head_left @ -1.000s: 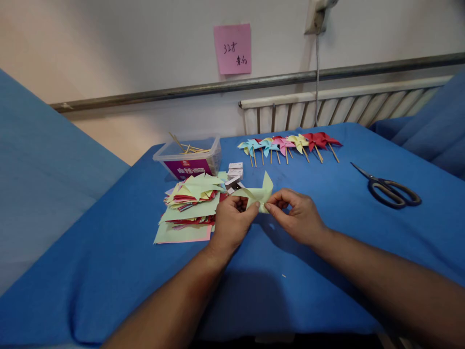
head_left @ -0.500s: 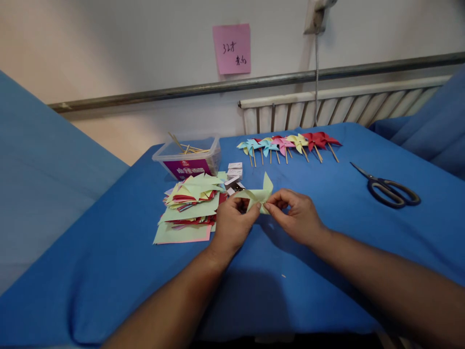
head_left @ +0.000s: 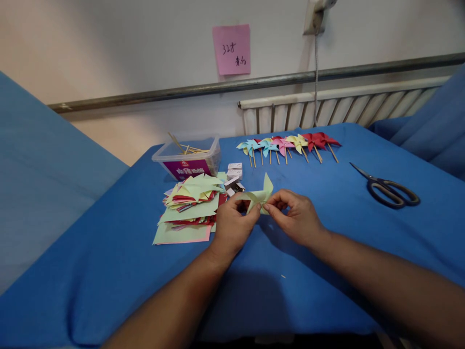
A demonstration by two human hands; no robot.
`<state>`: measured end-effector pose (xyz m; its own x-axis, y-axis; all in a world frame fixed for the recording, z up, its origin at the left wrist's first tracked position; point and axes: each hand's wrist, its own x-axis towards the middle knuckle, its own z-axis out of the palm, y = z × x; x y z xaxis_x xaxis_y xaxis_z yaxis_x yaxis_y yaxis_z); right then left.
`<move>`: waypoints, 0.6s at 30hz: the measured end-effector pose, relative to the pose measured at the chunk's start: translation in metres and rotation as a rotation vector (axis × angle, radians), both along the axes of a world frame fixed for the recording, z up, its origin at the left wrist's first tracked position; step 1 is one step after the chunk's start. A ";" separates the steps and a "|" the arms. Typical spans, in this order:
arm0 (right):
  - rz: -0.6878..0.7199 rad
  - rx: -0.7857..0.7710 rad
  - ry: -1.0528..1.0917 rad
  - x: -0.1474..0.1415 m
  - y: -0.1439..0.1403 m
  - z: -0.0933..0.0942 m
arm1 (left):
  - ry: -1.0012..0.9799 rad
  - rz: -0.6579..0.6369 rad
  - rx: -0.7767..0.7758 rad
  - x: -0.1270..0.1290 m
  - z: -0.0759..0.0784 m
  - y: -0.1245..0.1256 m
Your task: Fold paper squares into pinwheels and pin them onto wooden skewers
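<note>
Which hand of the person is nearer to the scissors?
Right. The right hand is left of the scissors, apart from them, pinching the paper. The left hand, also holding the paper, is farther left, beyond the right hand.

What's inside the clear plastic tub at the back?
Thin wooden sticks show inside the tub, a few leaning up past its rim at the left. The purple label covers most of the front, so what lies lower down can't be seen.
</note>
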<state>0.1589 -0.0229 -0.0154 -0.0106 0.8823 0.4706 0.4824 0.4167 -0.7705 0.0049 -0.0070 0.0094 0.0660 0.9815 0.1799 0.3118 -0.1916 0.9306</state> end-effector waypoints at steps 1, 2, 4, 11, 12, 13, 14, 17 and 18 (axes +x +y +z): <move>0.000 0.000 0.003 0.000 0.000 0.000 | 0.001 -0.004 0.000 0.000 -0.001 0.000; 0.003 0.005 0.009 0.000 0.000 0.000 | -0.001 -0.006 0.000 0.000 -0.001 0.000; 0.007 0.032 0.032 -0.001 0.000 0.001 | -0.008 -0.011 0.003 0.000 -0.001 0.000; 0.025 -0.108 0.321 -0.007 0.003 -0.003 | -0.044 -0.019 -0.007 0.000 0.000 -0.002; 0.051 -0.145 0.409 -0.008 0.004 -0.003 | -0.054 -0.019 -0.013 0.000 0.000 -0.002; 0.083 -0.172 0.493 -0.009 0.005 -0.003 | -0.064 -0.023 -0.019 0.000 -0.001 -0.002; 0.118 -0.194 0.567 -0.010 0.007 -0.004 | -0.074 -0.027 -0.024 0.000 -0.001 -0.002; 0.230 -0.272 0.685 -0.011 0.010 -0.003 | -0.090 -0.043 -0.031 -0.001 -0.002 -0.001; 0.258 -0.301 0.693 -0.010 0.010 -0.003 | -0.090 -0.049 -0.033 -0.001 -0.002 -0.001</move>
<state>0.1485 -0.0126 -0.0187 -0.0239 0.9822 0.1863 -0.2308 0.1759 -0.9570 0.0038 -0.0079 0.0073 0.0992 0.9830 0.1547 0.2179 -0.1731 0.9605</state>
